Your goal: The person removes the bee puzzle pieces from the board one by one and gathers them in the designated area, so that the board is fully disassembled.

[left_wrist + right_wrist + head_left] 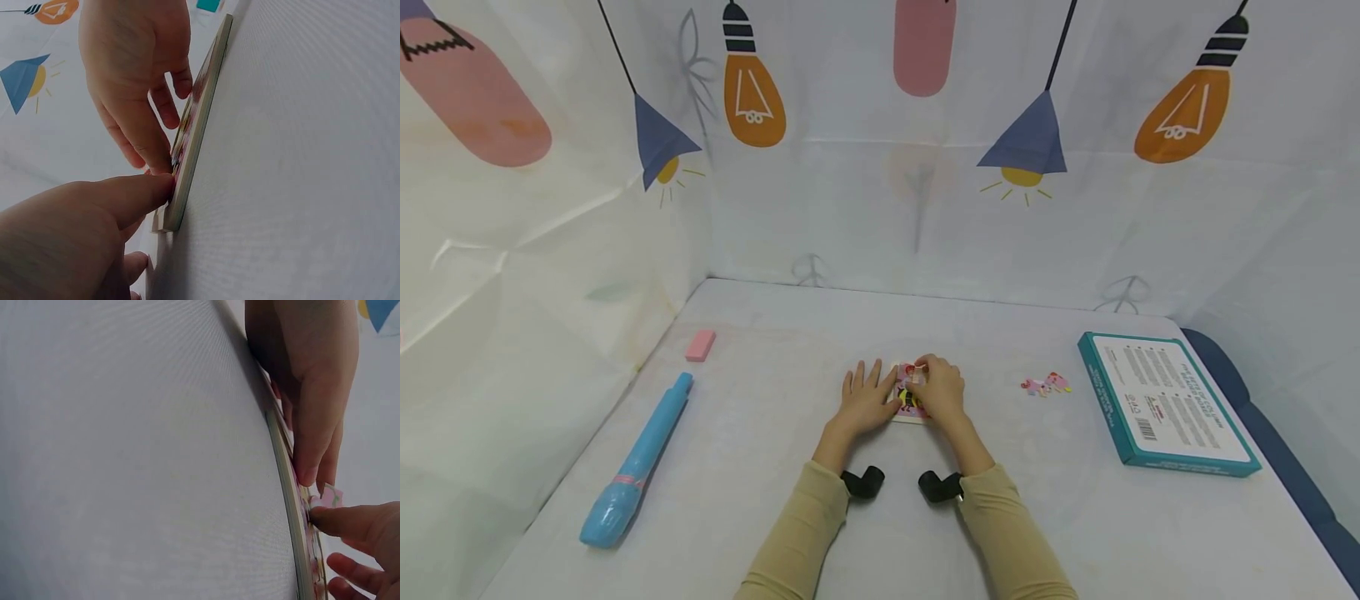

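Observation:
A small picture puzzle board [910, 418] in pink, yellow and black lies on the white table under both hands. Its pale edge [195, 147] shows from the side in the left wrist view. With fingers spread on the table, my left hand [867, 406] touches the board's near left part with its thumb [147, 190]. My right hand [945, 390] comes over the board from the right. Its thumb and forefinger pinch a small pink-and-white puzzle piece [332, 496], tilted up off the board. The fingers partly hide the piece and the picture.
Several loose pink puzzle pieces [1046, 384] lie to the right. Beyond them is a teal-edged box [1172, 400], near a dark blue chair [1285, 450]. At the left are a pink block [701, 345] and a blue toy microphone-like stick [638, 462]. A printed curtain [850, 208] stands behind.

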{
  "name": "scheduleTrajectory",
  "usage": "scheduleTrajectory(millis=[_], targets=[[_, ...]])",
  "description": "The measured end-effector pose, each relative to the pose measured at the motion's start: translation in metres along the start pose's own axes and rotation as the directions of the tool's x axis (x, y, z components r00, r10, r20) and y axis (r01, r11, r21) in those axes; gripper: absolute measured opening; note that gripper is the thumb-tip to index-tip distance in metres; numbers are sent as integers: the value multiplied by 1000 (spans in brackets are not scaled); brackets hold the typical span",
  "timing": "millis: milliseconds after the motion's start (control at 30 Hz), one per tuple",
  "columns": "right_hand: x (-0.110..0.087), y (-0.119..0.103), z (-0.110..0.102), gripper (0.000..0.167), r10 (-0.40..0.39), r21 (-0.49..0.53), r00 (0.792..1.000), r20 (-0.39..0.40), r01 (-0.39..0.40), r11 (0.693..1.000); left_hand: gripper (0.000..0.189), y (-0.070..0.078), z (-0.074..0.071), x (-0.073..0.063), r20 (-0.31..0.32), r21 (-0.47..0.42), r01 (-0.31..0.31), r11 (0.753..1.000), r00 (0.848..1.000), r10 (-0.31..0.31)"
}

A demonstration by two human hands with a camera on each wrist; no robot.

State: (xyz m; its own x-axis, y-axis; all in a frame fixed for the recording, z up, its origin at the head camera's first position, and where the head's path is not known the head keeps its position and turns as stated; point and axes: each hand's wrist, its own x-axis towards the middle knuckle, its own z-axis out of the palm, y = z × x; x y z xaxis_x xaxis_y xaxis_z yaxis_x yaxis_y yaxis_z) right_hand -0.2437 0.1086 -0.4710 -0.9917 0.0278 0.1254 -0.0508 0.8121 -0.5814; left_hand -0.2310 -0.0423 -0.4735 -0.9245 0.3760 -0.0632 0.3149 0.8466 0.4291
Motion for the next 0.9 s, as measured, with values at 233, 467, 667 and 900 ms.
scheduleTrajectory(millis=[233, 467, 667, 900], targets=[[1, -1, -1, 25, -29, 81, 999, -19, 31, 996, 56, 1, 0, -1, -1, 4, 2, 1000, 1000, -2], [3, 5, -8, 15, 59, 368, 998, 3, -56, 928, 56, 2, -1, 0, 3, 1, 8, 1000, 1000, -8], [5, 25, -22, 23, 181, 543, 983, 24, -164, 824, 57, 3, 0, 0, 17, 0, 25, 1000, 1000, -25], [2, 57, -44, 28, 269, 554, 962, -43, -201, 808, 57, 1, 3, 1, 12, -24, 30, 999, 999, -29]])
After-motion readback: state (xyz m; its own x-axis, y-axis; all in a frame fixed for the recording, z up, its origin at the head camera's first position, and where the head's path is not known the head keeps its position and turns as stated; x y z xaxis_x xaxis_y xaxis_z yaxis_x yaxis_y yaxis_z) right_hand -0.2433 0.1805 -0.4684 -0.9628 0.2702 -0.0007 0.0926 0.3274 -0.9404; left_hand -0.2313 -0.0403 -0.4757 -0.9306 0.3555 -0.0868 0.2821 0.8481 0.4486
